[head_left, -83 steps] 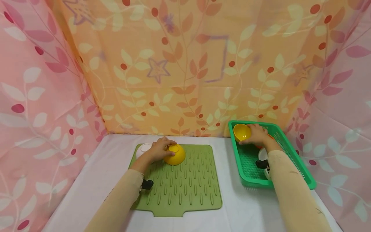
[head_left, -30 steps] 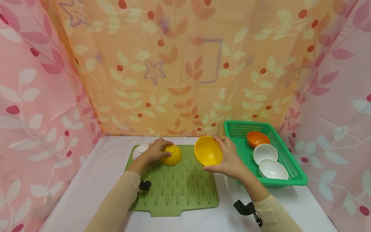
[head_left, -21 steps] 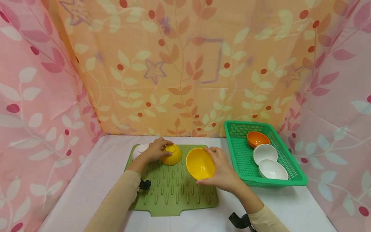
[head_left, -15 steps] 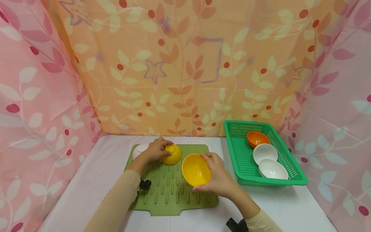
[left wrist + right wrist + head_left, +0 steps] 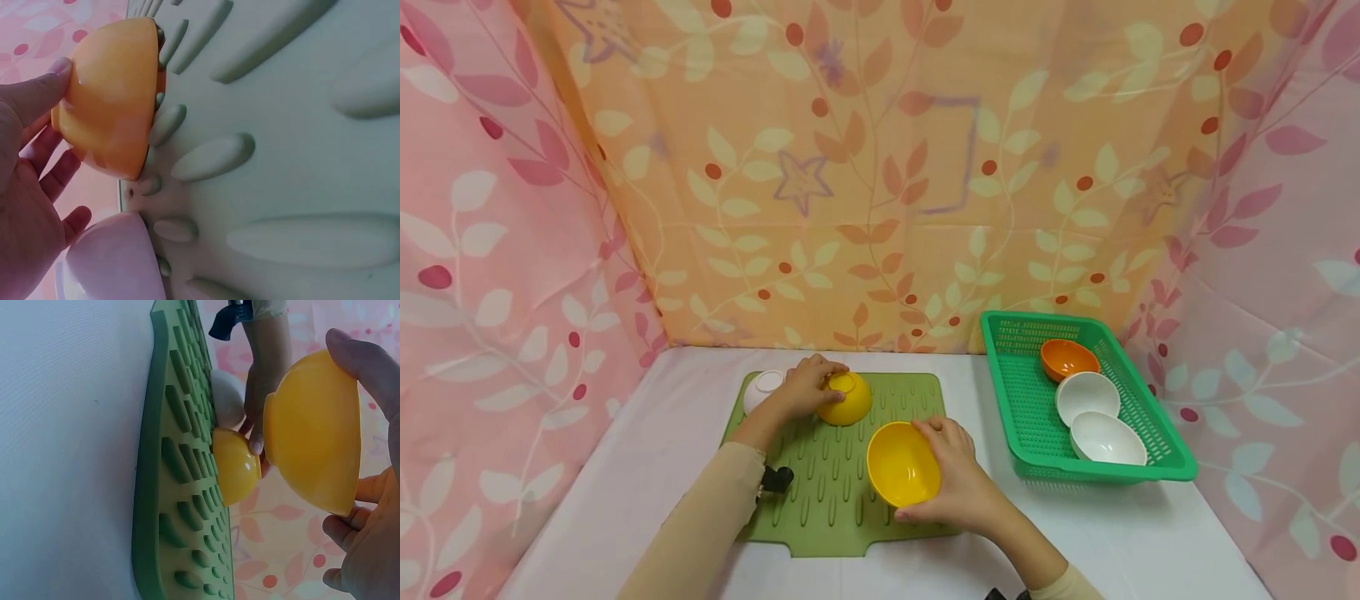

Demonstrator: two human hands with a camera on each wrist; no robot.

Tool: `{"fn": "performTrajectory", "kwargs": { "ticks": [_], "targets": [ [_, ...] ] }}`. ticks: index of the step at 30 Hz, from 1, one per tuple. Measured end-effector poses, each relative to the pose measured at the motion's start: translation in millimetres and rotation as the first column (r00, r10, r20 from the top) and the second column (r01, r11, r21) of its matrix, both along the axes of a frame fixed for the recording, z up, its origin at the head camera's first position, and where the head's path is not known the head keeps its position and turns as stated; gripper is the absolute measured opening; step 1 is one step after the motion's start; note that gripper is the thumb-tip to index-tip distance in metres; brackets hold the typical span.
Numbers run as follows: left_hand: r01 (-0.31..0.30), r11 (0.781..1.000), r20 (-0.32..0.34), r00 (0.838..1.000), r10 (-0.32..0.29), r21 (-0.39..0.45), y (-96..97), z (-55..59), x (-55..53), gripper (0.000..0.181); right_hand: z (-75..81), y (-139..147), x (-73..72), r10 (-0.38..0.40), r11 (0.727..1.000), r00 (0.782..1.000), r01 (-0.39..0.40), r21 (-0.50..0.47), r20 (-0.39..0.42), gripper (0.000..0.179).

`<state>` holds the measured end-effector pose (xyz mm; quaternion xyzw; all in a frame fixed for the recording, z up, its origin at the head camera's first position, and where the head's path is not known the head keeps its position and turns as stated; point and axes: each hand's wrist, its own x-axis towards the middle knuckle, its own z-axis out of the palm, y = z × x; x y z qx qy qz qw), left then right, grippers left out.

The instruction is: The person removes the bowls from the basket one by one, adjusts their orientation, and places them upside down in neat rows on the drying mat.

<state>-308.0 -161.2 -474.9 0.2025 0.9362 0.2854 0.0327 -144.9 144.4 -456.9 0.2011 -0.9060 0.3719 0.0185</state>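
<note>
Up over the green mat (image 5: 831, 540), a yellow bowl (image 5: 901, 467) opens upward, the right hand (image 5: 961, 485) gripping its rim, stretched wide. The left hand (image 5: 801, 390) pinches an upside-down bowl (image 5: 854, 405) on the mat.

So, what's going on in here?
A person is handling bowls. Their left hand holds a round, glossy yellow bowl upside down on a flat green ridged mat, beside an upturned round white bowl. Their right hand grips a second round yellow bowl, tilted on its side and raised above the mat. A rectangular green perforated basket to the right contains a round orange bowl and two round white bowls.
</note>
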Motion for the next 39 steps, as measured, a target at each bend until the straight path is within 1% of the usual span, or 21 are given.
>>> {"fn": "performTrajectory", "kwargs": {
  "ticks": [5,10,17,20,22,24,27,30,34,37,39],
  "targets": [
    [-0.028,0.999,-0.004,1.0,0.028,-0.022,2.1,-0.6,0.3,0.053,1.7,0.5,1.3,0.012,1.0,1.0,-0.011,0.001,-0.008,0.121],
    [-0.062,0.998,-0.025,0.998,0.061,-0.028,5.1,1.3,4.5,0.055,2.9,0.9,1.7,0.022,1.0,1.0,-0.022,0.009,-0.009,0.121],
    [-0.089,0.996,-0.054,0.994,0.09,0.025,7.4,4.8,10.2,0.055,-0.8,3.3,-1.0,0.021,1.0,1.0,-0.021,0.007,-0.022,0.12],
    [-0.098,0.992,-0.065,0.993,0.103,0.075,5.7,10.4,18.1,0.052,-2.2,4.6,-2.2,0.016,1.0,0.999,-0.016,0.013,-0.029,0.121],
    [-0.087,0.99,-0.075,0.993,0.096,0.115,3.2,17.2,27.6,0.051,-2.6,4.8,-2.6,0.013,1.0,0.999,-0.013,0.018,-0.033,0.121],
    [-0.07,0.987,-0.09,0.992,0.084,0.148,-0.2,24.5,40.5,0.05,-2.2,4.4,-2.3,0.019,1.0,0.999,-0.018,0.015,-0.041,0.121],
    [-0.035,0.984,-0.123,0.991,0.057,0.176,-6.2,36.7,64.6,0.05,-0.4,2.8,-1.0,0.029,0.999,0.998,-0.028,0.021,-0.055,0.122],
    [-0.011,0.98,-0.134,0.99,0.039,0.201,-8.4,45.7,88.7,0.049,1.7,2.0,0.6,0.035,0.999,0.997,-0.032,0.036,-0.071,0.122],
    [-0.002,0.974,-0.109,0.994,0.028,0.228,-2.5,52.7,117.2,0.049,3.9,2.8,1.3,0.027,0.999,0.996,-0.022,0.05,-0.091,0.123],
    [-0.01,0.969,-0.075,0.997,0.029,0.245,5.2,53.1,136.4,0.049,4.5,3.9,0.8,0.02,0.999,0.994,-0.015,0.052,-0.105,0.123],
    [-0.03,0.963,-0.029,0.999,0.039,0.268,9.4,50.8,147.9,0.049,4.6,4.8,0.5,0.018,0.998,0.994,-0.011,0.058,-0.111,0.124]
  ]
}}
